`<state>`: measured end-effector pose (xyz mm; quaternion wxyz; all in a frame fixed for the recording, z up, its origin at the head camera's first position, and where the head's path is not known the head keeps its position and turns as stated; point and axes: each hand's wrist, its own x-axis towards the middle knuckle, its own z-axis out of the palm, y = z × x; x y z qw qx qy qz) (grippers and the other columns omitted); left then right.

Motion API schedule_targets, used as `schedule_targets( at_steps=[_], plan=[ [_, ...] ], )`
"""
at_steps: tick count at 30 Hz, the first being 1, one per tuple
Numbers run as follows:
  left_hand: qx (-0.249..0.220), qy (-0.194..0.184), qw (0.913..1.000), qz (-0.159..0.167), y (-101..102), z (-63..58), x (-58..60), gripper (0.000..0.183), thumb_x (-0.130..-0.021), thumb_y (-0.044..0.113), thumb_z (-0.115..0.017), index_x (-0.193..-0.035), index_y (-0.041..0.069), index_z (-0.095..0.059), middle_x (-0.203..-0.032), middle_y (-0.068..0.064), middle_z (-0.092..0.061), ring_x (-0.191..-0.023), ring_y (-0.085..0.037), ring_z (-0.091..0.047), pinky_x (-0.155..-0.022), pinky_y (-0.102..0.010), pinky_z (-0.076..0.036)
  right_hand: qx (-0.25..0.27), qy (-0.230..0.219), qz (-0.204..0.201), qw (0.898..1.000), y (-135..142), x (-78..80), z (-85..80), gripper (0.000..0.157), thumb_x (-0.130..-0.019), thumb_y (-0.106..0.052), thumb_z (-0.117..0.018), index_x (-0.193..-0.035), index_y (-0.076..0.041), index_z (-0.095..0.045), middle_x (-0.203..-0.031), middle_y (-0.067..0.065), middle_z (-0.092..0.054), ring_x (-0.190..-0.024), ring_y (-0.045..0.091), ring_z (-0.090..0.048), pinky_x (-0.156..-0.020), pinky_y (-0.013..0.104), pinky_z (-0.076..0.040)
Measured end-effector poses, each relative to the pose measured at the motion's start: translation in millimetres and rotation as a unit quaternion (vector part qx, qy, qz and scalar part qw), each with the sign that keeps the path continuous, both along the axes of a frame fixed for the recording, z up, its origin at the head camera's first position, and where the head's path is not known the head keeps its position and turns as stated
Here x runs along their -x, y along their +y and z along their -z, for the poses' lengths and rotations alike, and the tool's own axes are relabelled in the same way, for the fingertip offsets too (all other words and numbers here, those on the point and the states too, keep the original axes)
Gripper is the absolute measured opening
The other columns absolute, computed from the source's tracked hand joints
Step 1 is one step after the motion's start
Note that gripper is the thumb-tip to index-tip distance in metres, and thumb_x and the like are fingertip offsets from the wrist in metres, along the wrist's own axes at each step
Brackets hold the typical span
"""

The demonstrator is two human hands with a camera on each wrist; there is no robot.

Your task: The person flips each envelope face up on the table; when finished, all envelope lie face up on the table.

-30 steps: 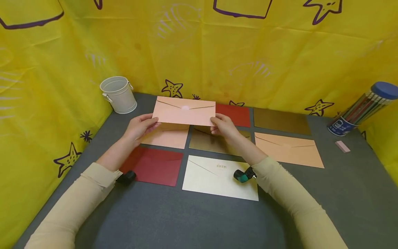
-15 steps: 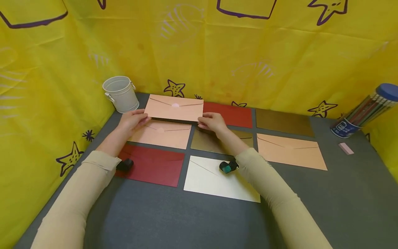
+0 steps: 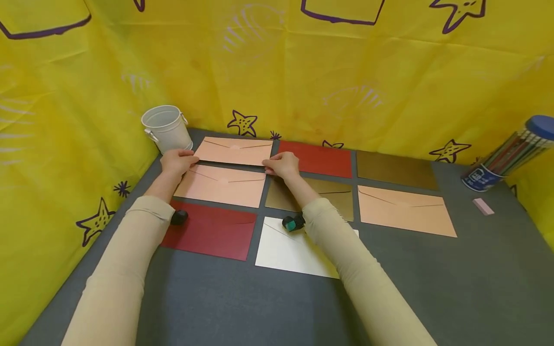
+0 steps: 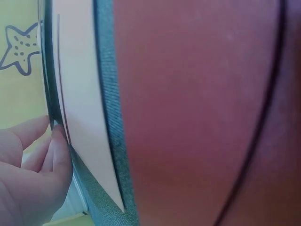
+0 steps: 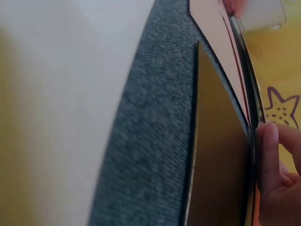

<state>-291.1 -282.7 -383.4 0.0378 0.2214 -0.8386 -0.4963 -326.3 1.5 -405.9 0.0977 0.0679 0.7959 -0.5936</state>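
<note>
Both hands hold a pale pink envelope (image 3: 233, 152) at the back left of the table, its flap side up with a round seal. The left hand (image 3: 175, 163) pinches its left near corner; the right hand (image 3: 283, 165) pinches the right near corner. A dark shadow line runs under its near edge. Just in front lies a second pink envelope (image 3: 220, 186), and a red envelope (image 3: 316, 159) is at its right. In the left wrist view, thumb and fingers (image 4: 61, 150) meet at the held envelope's thin edge. The right wrist view has the thumb (image 5: 269, 146) against that edge.
More envelopes lie in rows: gold (image 3: 337, 194), brown (image 3: 396, 169), peach (image 3: 407, 211), dark red (image 3: 212, 233) and white (image 3: 285, 250). A white bucket (image 3: 168, 129) stands back left. At right are a pencil tub (image 3: 481, 178) and a pink eraser (image 3: 483, 206). Yellow cloth (image 3: 277, 72) hangs behind.
Both hands have carried the pink envelope left and down toward the table, beside the red envelope. The pink envelope in front of it and more of the red one now show.
</note>
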Motion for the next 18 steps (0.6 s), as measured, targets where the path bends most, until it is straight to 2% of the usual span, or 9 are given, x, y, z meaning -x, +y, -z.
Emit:
schedule_targets(
  at_steps=[3, 6, 8, 10, 14, 18],
  plan=[
    [0.071, -0.008, 0.9974, 0.002, 1.0, 1.0, 0.3, 0.039, -0.09, 0.021, -0.07, -0.123, 0.0, -0.065, -0.113, -0.016, -0.066, -0.088, -0.014, -0.058, -0.069, -0.016, -0.045, -0.026, -0.002, -0.007, 1.0, -1.4, 2.0, 0.1, 0.025, -0.082, -0.018, -0.08, -0.097, 0.001, -0.071, -0.074, 0.01, -0.072, -0.048, 0.007, -0.063, -0.054, 0.02, -0.054],
    [0.094, -0.005, 0.9955, 0.013, 0.7, 1.8, 1.2, 0.04, -0.09, 0.022, -0.069, -0.124, 0.0, -0.065, -0.118, -0.02, -0.065, -0.108, -0.027, -0.055, -0.086, -0.027, -0.045, -0.03, 0.002, -0.014, 0.999, 0.7, 0.9, -2.9, 0.025, -0.083, -0.018, -0.079, -0.097, 0.001, -0.072, -0.074, 0.01, -0.071, -0.048, 0.007, -0.063, -0.054, 0.02, -0.054],
    [0.1, -0.002, 0.9949, 0.014, -0.4, 2.1, 1.6, 0.04, -0.09, 0.022, -0.068, -0.123, 0.0, -0.065, -0.12, -0.022, -0.064, -0.117, -0.031, -0.052, -0.099, -0.034, -0.04, -0.024, 0.008, -0.024, 0.999, 3.7, -1.0, -5.7, 0.026, -0.085, -0.02, -0.077, -0.1, 0.001, -0.072, -0.078, 0.011, -0.072, -0.051, 0.008, -0.065, -0.055, 0.02, -0.054],
    [0.102, 0.001, 0.9947, 0.011, -2.0, 2.8, 2.1, 0.041, -0.09, 0.022, -0.069, -0.123, -0.001, -0.065, -0.12, -0.023, -0.063, -0.122, -0.033, -0.05, -0.106, -0.039, -0.035, -0.017, 0.016, -0.034, 0.999, 7.9, -3.6, -8.5, 0.029, -0.088, -0.021, -0.075, -0.105, 0.002, -0.071, -0.083, 0.012, -0.072, -0.054, 0.009, -0.066, -0.057, 0.02, -0.054],
    [0.107, 0.007, 0.9943, 0.004, -3.6, 3.6, 1.7, 0.04, -0.089, 0.022, -0.07, -0.121, -0.002, -0.065, -0.119, -0.023, -0.063, -0.125, -0.035, -0.046, -0.11, -0.041, -0.03, 0.006, 0.018, -0.05, 0.999, 18.4, -9.7, -12.8, 0.033, -0.092, -0.022, -0.069, -0.116, 0.002, -0.067, -0.091, 0.013, -0.072, -0.064, 0.012, -0.069, -0.062, 0.021, -0.055],
    [0.112, 0.018, 0.9935, 0.009, -2.3, 3.6, 0.3, 0.037, -0.089, 0.019, -0.069, -0.119, -0.004, -0.065, -0.117, -0.025, -0.063, -0.126, -0.036, -0.045, -0.113, -0.042, -0.023, 0.023, 0.009, -0.062, 0.998, 33.6, -16.2, -17.2, 0.033, -0.094, -0.019, -0.065, -0.12, 0.002, -0.063, -0.096, 0.015, -0.071, -0.074, 0.016, -0.07, -0.066, 0.024, -0.057]
  ],
)
